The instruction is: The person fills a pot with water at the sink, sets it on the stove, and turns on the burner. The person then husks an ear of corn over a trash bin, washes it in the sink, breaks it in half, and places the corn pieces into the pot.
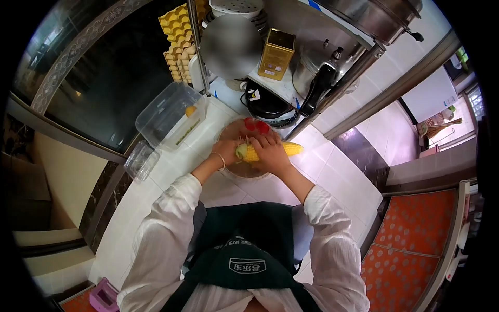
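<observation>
A yellow ear of corn [294, 149] lies sideways in my hands, its husked stem end pale green and pointing left. My right hand [268, 153] is closed over the middle of the cob. At the stem end, my left hand [226, 151], with a bracelet at the wrist, has its fingers closed on the corn; some fingertips are hidden. Under both hands is a round basin [244, 177], see-through or pale, with red patches showing at its far side.
A clear plastic bin [156, 117] with a small orange item stands at the left, beside a smaller clear container [141, 162]. Beyond the basin are a black cooker [267, 104], a gold tin [276, 54], a steel pot [310, 67] and stacked egg trays [175, 31].
</observation>
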`<state>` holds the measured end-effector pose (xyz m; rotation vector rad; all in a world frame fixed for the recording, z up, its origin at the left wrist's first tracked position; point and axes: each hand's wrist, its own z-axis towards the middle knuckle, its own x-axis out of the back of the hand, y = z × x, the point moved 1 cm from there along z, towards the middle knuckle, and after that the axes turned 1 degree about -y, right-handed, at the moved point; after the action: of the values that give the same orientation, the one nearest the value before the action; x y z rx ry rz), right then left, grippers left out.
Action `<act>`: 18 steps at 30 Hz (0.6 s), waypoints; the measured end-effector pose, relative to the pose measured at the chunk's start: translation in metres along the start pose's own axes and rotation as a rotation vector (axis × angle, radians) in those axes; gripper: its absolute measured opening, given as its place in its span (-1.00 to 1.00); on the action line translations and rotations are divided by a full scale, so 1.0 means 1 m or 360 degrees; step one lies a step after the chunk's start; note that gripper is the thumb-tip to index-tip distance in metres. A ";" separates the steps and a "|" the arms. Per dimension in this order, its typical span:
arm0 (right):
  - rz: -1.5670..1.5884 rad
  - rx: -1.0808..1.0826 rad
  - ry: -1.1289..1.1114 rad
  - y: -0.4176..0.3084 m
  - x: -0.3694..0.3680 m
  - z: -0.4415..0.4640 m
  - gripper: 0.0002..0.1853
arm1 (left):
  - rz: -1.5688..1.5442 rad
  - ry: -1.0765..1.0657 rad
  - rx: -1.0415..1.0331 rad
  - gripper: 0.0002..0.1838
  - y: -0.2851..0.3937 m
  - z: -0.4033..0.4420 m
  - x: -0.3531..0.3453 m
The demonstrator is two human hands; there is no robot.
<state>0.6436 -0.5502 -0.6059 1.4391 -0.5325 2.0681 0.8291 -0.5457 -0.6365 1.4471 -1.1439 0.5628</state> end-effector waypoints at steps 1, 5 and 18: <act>0.0000 0.0003 0.0000 0.004 -0.011 0.000 -0.33 | -0.0001 0.0002 0.0002 -0.55 0.002 -0.001 -0.002; 0.0134 -0.0120 -0.0289 0.009 -0.033 0.003 -0.37 | 0.0013 0.0139 0.0079 -0.40 0.014 0.002 -0.006; 0.0185 -0.0472 -0.0621 0.005 -0.029 0.012 -0.18 | 0.0271 0.0329 0.0027 -0.44 0.018 0.026 -0.024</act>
<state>0.6572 -0.5680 -0.6292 1.6632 -1.0535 1.7012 0.7962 -0.5600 -0.6546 1.2797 -1.1048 0.8232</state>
